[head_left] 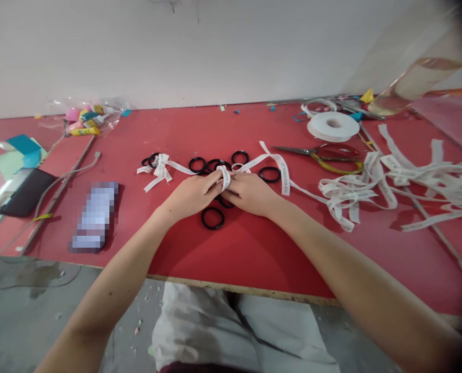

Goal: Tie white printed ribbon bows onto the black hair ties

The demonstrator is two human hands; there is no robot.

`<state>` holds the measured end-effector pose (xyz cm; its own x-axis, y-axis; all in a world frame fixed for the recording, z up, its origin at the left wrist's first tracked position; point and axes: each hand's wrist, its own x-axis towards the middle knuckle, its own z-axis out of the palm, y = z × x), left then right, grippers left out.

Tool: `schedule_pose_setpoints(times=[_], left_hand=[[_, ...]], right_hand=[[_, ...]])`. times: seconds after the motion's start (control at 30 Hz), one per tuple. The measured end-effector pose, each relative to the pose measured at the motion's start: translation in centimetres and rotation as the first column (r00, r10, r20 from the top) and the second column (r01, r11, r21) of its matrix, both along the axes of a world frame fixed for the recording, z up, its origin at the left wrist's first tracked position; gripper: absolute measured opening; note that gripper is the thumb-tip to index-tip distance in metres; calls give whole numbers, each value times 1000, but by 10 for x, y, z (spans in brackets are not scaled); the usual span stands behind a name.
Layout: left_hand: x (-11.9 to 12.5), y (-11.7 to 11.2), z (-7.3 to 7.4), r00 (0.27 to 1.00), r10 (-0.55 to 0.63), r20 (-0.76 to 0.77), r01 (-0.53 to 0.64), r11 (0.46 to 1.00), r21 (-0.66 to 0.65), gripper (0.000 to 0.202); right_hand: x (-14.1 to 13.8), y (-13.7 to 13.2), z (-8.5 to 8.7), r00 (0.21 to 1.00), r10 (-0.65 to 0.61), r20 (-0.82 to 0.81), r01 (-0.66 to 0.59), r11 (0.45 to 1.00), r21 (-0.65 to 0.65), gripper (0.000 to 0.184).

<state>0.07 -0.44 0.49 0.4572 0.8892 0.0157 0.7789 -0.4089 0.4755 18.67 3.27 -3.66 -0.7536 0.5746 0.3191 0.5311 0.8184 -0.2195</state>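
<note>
My left hand [192, 194] and my right hand [252, 192] meet at the middle of the red table. Both have their fingers closed on a printed white ribbon [226, 178], which loops up between them. The fingertips are partly hidden. Around the hands lie several black hair ties, among them one hair tie [213, 218] nearer the table's front edge and another [270, 174] by my right wrist. A tied white ribbon bow [161, 169] with black hair ties sits to the left. A ribbon length [286, 178] curves on the table to the right.
Scissors [316, 153] and a white ribbon roll [333, 127] lie at the back right, before a tilted bottle [413, 85]. A heap of cut ribbons [374, 184] spreads rightward. On the left are a phone [97, 215], a black case [29, 191], a cable [70, 173] and a plastic bag [89, 116].
</note>
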Motion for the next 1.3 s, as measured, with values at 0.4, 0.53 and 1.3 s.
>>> schedule_pose_setpoints(times=[0.4,0.53,1.3], left_hand=[[3,-3,4,995,30,-99,-29,999,13,37],[3,-4,6,992,18,-121,-14,1000,27,38],[4,-6,8,962,-6,-271,28,997,75,39]], right_hand=[[0,0,-1,1000,18,-24,-17,999,46,21],[0,0,-2,998,26,-49,-24,998,55,20],[0,0,-4,1000,-17,-26,17,1000,19,22]])
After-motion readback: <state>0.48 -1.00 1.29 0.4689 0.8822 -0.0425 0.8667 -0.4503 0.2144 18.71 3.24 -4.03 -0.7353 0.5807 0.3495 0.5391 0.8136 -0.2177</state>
